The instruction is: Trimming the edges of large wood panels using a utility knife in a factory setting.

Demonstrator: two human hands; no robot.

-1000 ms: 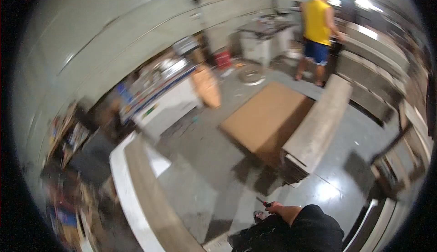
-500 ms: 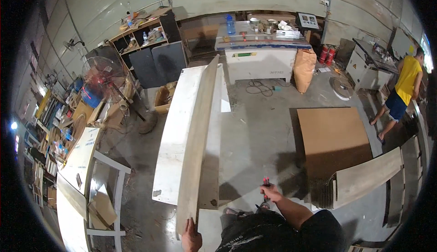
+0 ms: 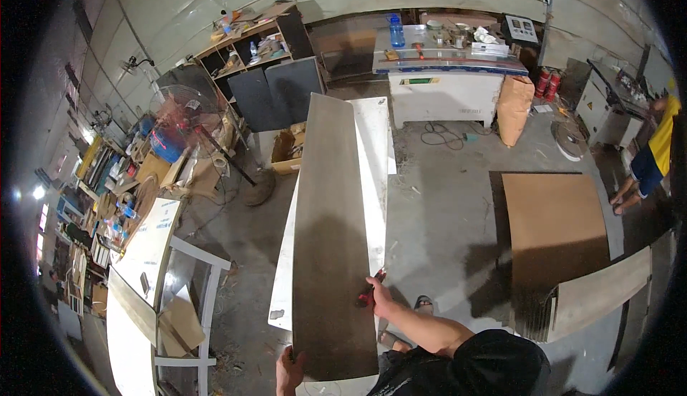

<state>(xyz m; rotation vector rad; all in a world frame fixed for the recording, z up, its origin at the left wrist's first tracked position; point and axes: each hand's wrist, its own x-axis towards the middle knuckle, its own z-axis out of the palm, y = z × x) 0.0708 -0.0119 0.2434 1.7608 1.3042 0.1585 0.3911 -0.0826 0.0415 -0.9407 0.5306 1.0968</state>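
A long grey-brown board lies with its broad face up over a white-topped bench, running away from me. My left hand grips its near left edge, thumb on the upper face. At the right edge, my right hand is closed round a red-and-black hand tool, whose exact kind I cannot make out. That hand is at the board's edge; whether its fingers also grip the board is unclear.
On the right, a brown sheet lies by a stack of pale boards. At left are a white frame and a standing fan. A worktable stands at the back. Someone in a yellow top is far right.
The board has turned from standing on edge to lying face up across the bench. My right hand, with its tool, has moved left to the board's edge. The view has shifted left.
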